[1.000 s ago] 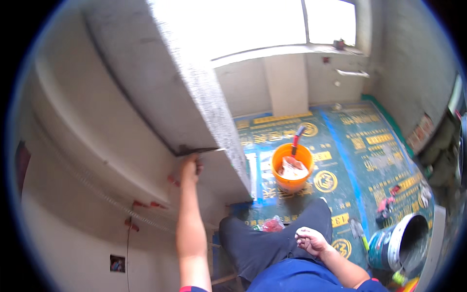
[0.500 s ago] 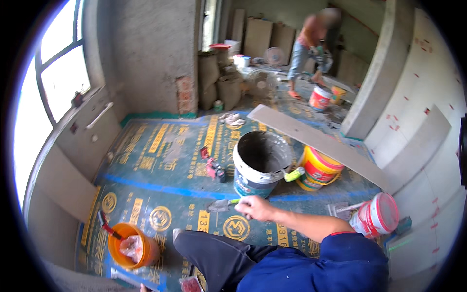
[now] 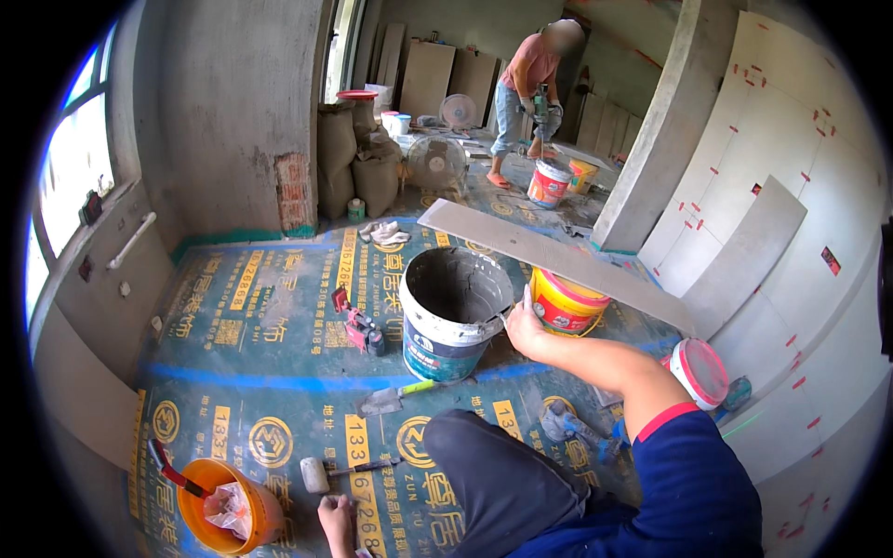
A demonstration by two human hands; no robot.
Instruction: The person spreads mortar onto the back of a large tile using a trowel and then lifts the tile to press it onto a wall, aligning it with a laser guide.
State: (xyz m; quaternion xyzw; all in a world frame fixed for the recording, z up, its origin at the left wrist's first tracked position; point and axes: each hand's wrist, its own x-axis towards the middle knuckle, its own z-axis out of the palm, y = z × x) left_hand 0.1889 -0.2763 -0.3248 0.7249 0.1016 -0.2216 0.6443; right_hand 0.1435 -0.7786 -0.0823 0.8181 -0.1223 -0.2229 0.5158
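Observation:
My right hand (image 3: 526, 327) is closed at the right rim of a white and blue bucket (image 3: 437, 339) holding dark grey mortar. Its fingers cover the spot where a yellow-green tool handle stuck out. A trowel (image 3: 381, 402) with a green handle lies on the floor, the handle's end by the bucket's foot. Low in the picture, my left hand (image 3: 339, 521) has its fingers curled; what is in them, if anything, is hidden. Just above it lies a mallet (image 3: 315, 475) with a pale head and dark handle.
An orange bucket (image 3: 270, 521) with a red-handled tool stands lower left. A long board (image 3: 549, 259) rests across a yellow-red bucket (image 3: 562, 302). Red suction tool (image 3: 358, 327), gloves (image 3: 385, 232), power tool (image 3: 567, 426) and pink-lidded bucket (image 3: 699, 374) lie around. A person (image 3: 532, 98) works behind.
My right hand has let go of the trowel, which now lies on the floor, and has moved up and right to the mortar bucket's rim. The view has shifted; my left hand and the mallet now show.

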